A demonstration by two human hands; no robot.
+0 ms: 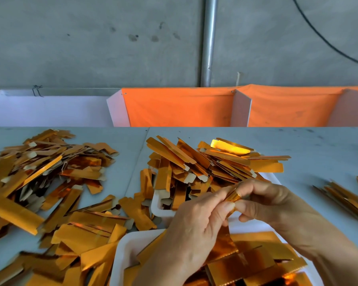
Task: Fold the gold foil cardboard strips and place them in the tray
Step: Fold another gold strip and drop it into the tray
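**Both hands on one gold strip, right over the trays**

Well, we had both hands meeting in the middle of the shot. The left hand (196, 221) came up from below with its fingers curled, thumb and forefinger pinching one narrow strip of gold foil cardboard (234, 196). The right hand (271, 201) faced it, fingers bent inward, nipping the same strip from the other side. So the strip sat squeezed between the two sets of fingertips, held in the air, and most of its length was hidden behind the fingers; we could not tell how far it was folded.

Directly under the hands we saw a white plastic tray with rounded corners (120, 250), already carrying a layer of wide, flat gold foil pieces (256, 259). Just behind it sat a second white tray (159, 209), heaped high with a tangled mound of gold strips (196, 162) that spilled over its rim.

Out to the left, a big loose pile of gold foil strips (48, 176) sprawled across the pale grey tabletop (318, 145), reaching the near edge. Over at the right edge lay a smaller bundle of thin gold strips (345, 197), well apart from the hands.

At the back of the table we saw an orange cloth (178, 108) stretched between white divider boards (241, 108), then a grey concrete wall (91, 42) with a metal pipe (208, 42) running up it.
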